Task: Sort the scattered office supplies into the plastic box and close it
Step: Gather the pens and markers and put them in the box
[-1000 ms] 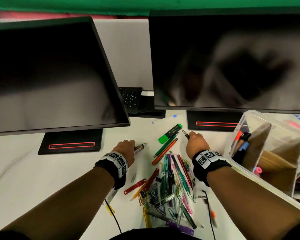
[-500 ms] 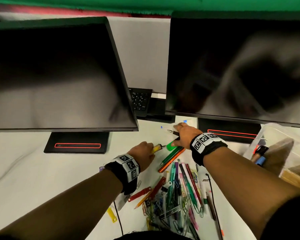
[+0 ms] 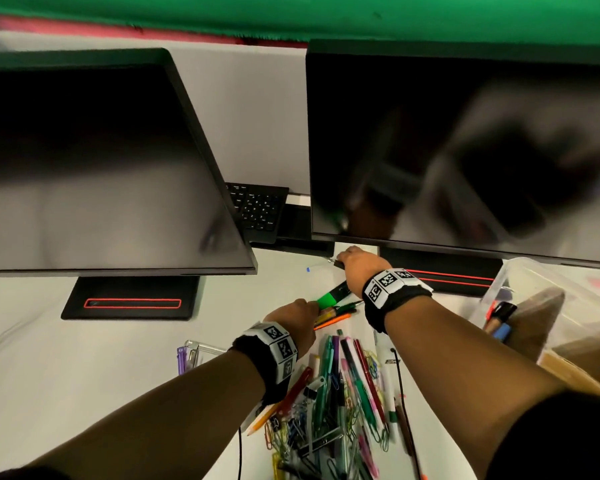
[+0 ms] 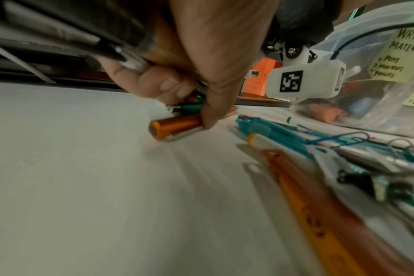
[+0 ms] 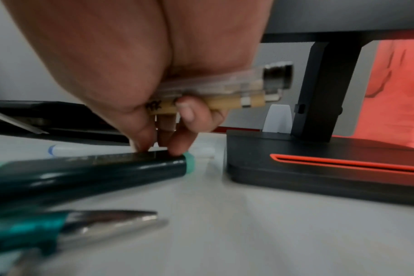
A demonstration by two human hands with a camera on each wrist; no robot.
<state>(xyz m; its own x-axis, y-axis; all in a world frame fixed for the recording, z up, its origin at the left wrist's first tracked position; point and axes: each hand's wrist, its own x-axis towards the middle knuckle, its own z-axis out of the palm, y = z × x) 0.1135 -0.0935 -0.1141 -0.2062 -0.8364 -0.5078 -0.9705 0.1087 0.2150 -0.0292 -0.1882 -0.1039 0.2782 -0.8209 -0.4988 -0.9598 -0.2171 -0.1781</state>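
Observation:
Pens, pencils and paper clips lie in a pile (image 3: 336, 393) on the white desk. The clear plastic box (image 3: 520, 268) stands at the right with markers in it. My left hand (image 3: 302, 311) keeps dark pens in its curled fingers, and its thumb presses on an orange pen (image 4: 175, 127) beside green ones. My right hand (image 3: 354, 263) grips a clear and a tan pen (image 5: 225, 100), while its fingertips (image 5: 177, 147) touch the far end of the green highlighter (image 3: 331, 296). A white pen with a blue cap (image 5: 83, 150) lies just behind.
Two dark monitors (image 3: 101, 161) (image 3: 465, 150) hang low over the desk, their black bases (image 3: 132, 299) (image 3: 447, 275) close to my hands. A keyboard (image 3: 257, 209) sits between them. A small clear case with a purple edge (image 3: 194, 355) lies at the left.
Both hands have moved away from me toward the green highlighter. The left has slid right onto the orange and green pens, and the right has reached under the right monitor.

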